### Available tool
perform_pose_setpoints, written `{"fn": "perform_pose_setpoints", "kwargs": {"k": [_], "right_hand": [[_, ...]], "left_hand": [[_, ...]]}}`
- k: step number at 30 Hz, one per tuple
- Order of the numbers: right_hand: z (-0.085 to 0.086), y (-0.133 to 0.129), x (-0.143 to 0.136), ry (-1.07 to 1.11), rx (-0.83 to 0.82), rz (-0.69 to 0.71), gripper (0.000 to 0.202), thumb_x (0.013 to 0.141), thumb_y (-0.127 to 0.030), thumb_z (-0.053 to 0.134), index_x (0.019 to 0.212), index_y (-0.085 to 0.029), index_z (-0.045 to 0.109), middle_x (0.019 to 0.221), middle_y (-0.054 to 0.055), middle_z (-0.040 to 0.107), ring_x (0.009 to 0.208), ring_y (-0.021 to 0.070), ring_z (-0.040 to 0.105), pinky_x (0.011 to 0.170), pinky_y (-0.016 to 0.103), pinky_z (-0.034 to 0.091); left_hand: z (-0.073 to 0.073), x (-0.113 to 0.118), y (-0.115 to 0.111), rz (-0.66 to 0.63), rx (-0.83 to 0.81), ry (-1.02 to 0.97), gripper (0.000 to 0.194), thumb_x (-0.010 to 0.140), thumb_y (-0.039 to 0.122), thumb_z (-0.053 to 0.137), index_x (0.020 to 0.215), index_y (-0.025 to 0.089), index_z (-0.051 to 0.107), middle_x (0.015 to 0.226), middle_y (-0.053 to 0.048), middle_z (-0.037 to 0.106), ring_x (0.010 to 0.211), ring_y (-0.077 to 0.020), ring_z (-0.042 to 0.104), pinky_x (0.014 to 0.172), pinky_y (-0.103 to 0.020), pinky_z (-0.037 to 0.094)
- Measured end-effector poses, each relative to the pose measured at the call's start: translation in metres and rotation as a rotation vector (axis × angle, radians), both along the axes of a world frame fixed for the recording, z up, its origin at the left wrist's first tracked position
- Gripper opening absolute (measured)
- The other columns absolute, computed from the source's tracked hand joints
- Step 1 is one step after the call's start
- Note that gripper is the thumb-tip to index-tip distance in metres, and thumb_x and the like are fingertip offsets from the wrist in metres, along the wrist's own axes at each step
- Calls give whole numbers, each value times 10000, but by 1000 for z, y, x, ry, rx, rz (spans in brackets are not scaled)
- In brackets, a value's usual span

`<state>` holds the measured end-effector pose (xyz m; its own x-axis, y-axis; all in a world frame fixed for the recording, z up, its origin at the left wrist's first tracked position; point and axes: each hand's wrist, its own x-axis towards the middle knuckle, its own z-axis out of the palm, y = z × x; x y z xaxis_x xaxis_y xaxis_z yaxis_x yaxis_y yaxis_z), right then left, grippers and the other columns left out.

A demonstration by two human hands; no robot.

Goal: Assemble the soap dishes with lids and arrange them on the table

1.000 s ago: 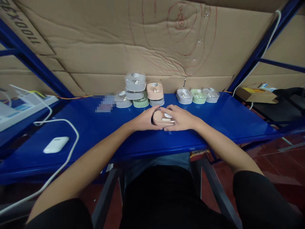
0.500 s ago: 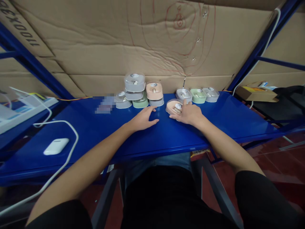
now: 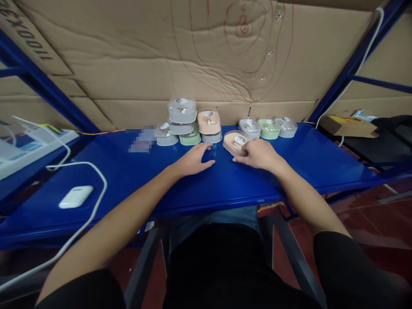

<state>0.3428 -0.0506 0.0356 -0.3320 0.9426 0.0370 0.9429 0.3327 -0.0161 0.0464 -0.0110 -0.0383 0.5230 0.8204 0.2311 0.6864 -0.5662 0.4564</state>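
Observation:
My right hand (image 3: 260, 153) grips the right end of a pink lidded box (image 3: 233, 143), which looks slightly tilted at the middle of the blue table (image 3: 206, 189). My left hand (image 3: 194, 160) rests with fingers apart and holds nothing, just in front of stacked boxes. In that stack a grey box (image 3: 182, 110) is on top at the left, and an orange box (image 3: 209, 121) sits on a grey one (image 3: 211, 136). A green box (image 3: 189, 136) is in the bottom row. Behind my right hand stand a grey box (image 3: 249, 128), a green box (image 3: 269, 128) and another grey box (image 3: 286, 126).
A white earbud case (image 3: 76, 197) and a white cable (image 3: 102, 180) lie on the left. Cardboard (image 3: 128, 51) backs the table. Blue frame posts (image 3: 350, 68) rise at both sides. An open carton (image 3: 349, 126) is at the far right.
My right hand has shifted slightly right and toward me, its fingers now closed on the pink box's end. The pink box has turned and tilted a little. My left hand is unchanged.

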Motion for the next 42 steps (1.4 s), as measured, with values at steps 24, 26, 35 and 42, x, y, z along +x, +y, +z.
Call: {"fn": "perform_pose_setpoints", "kwargs": {"k": [24, 26, 35, 42], "right_hand": [[-54, 72, -14, 254, 106, 198, 276, 1092, -337, 604, 1197, -167, 795, 1304, 175, 789, 1271, 330, 711, 1173, 473, 539], [-46, 70, -21, 256, 185, 158, 330, 1132, -351, 540, 1238, -168, 794, 1315, 186, 790, 1286, 350, 706, 1179, 491, 533], [-7, 89, -120, 241, 338, -121, 951, 995, -579, 824, 1711, -61, 474, 1751, 386, 480, 1487, 569, 589, 1188, 662, 521], [-4, 99, -143, 256, 296, -186, 752, 1017, -465, 787, 1587, -30, 558, 1535, 371, 680, 1383, 479, 706, 1126, 574, 600]], "left_hand": [[2, -2, 2, -46, 17, 49, 629, 1046, 535, 696, 1577, 202, 640, 1651, -200, 701, 1560, -415, 662, 1353, -630, 510], [2, -2, 2, -49, 19, 50, 621, 1051, 537, 692, 1569, 197, 645, 1640, -201, 705, 1554, -412, 667, 1354, -621, 510], [2, 1, 3, -32, 45, 56, 559, 1053, 479, 699, 1520, 172, 694, 1602, -205, 742, 1525, -418, 689, 1348, -621, 520], [0, -2, 7, -55, 68, 30, 492, 1052, 459, 709, 1460, 185, 730, 1543, -195, 774, 1479, -399, 724, 1318, -617, 550]]}}
